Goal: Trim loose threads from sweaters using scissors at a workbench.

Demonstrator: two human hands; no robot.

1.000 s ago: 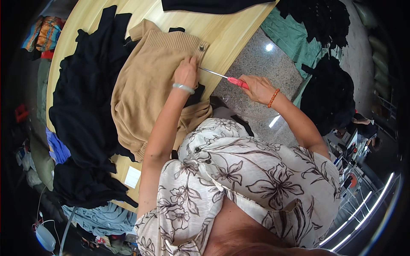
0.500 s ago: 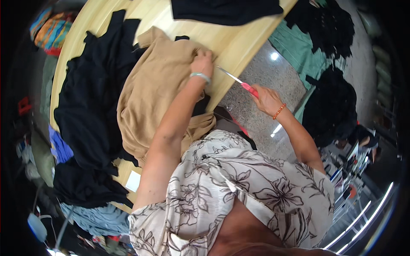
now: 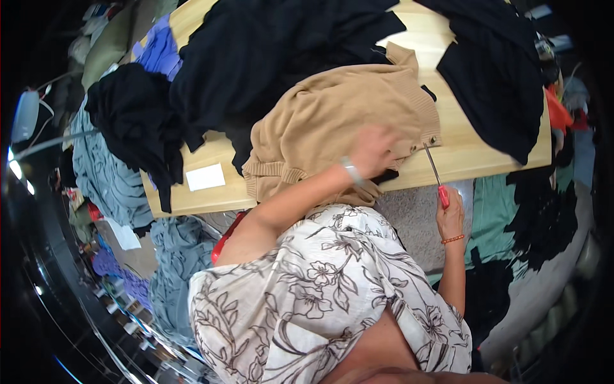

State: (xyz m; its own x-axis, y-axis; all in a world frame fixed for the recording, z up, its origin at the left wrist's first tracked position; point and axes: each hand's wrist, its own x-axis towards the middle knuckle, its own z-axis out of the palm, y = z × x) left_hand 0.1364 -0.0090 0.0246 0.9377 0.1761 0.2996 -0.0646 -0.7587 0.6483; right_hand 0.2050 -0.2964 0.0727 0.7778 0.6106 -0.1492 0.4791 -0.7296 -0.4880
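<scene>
A tan knitted sweater (image 3: pixel 339 96) lies on the wooden table in front of me, its ribbed edge to the right with small dark buttons (image 3: pixel 433 139). Over its near right part is my left hand (image 3: pixel 377 150), smeared by motion, so its fingers cannot be read. My right hand (image 3: pixel 451 214), past the table's near edge, is closed around the red handle of a slim tool (image 3: pixel 435 168) with a long thin metal shaft. The tool's tip is right by the buttoned edge of the sweater. Its exact kind does not show.
Black garments (image 3: pixel 288 51) lie behind the sweater, and another black garment (image 3: pixel 499 83) is on the right of the table (image 3: pixel 470 153). A white paper (image 3: pixel 205 177) is at the left. Green cloth (image 3: pixel 489 211) and grey-blue cloth (image 3: pixel 179 269) are beyond the near edge.
The view has turned, so the table now runs across it. My left hand has shifted off the sweater's edge toward its body, and the tool's tip is now at the buttoned edge.
</scene>
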